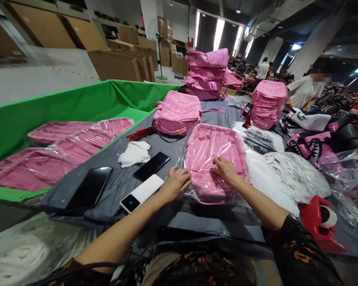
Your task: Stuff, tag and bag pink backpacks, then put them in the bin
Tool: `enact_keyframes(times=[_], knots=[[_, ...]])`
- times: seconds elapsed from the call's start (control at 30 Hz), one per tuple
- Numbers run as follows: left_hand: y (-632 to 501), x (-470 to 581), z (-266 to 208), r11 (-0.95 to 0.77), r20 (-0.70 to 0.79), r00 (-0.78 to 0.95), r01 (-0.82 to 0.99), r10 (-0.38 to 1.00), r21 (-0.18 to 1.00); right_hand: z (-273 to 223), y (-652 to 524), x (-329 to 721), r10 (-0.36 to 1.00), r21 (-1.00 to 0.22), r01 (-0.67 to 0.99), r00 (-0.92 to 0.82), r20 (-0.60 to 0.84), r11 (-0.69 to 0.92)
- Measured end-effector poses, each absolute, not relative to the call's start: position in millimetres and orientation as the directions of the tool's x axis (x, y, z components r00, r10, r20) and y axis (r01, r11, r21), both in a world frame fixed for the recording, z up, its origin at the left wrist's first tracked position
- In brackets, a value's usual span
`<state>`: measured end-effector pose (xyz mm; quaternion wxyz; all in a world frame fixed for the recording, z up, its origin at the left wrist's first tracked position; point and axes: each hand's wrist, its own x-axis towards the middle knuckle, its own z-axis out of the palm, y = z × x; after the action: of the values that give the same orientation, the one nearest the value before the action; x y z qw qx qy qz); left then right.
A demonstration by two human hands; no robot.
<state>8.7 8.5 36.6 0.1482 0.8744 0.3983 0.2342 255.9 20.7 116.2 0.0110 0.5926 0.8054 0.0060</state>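
A pink backpack inside a clear plastic bag (pixel 214 151) lies flat on the grey table cover (pixel 173 214) in front of me. My left hand (pixel 176 183) grips the bag's near left edge, fingers curled on the plastic. My right hand (pixel 226 170) presses down on top of the bagged backpack, near its middle. Another pink backpack (pixel 177 112), unbagged, sits just beyond.
A white power bank (pixel 141 193), a black phone (pixel 151 166), a dark tablet (pixel 89 188) and a white cloth (pixel 135 153) lie left of my hands. A red tape dispenser (pixel 320 222) sits at right. Bagged backpacks fill a green bin (pixel 62 107). Pink stacks (pixel 207 73) and people stand behind.
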Motion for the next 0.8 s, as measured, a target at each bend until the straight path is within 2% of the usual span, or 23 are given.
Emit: enact_keyframes(times=[0.13,0.23,0.37,0.47,0.63,0.8], knots=[[10,9,37,-0.638,0.284,0.576,0.632,0.766,0.439,93,-12,252,0.81,-0.061,0.811,-0.569,0.142,0.581],[9,10,38,-0.636,0.277,0.576,0.641,0.769,0.43,70,-38,244,0.695,-0.008,0.7,-0.706,0.137,0.714],[8,10,42,-0.645,0.261,0.594,0.646,0.761,0.409,56,-65,247,0.634,0.144,0.648,-0.762,0.133,0.748],[8,10,45,-0.644,0.249,0.6,0.649,0.76,0.404,60,-78,255,0.602,0.188,0.629,-0.777,0.185,0.755],[10,10,45,-0.621,0.226,0.59,0.649,0.775,0.44,73,-75,251,0.622,0.145,0.666,-0.74,0.256,0.732],[11,10,43,-0.621,0.225,0.587,0.662,0.778,0.42,70,-52,236,0.703,0.04,0.704,-0.71,0.03,0.709]])
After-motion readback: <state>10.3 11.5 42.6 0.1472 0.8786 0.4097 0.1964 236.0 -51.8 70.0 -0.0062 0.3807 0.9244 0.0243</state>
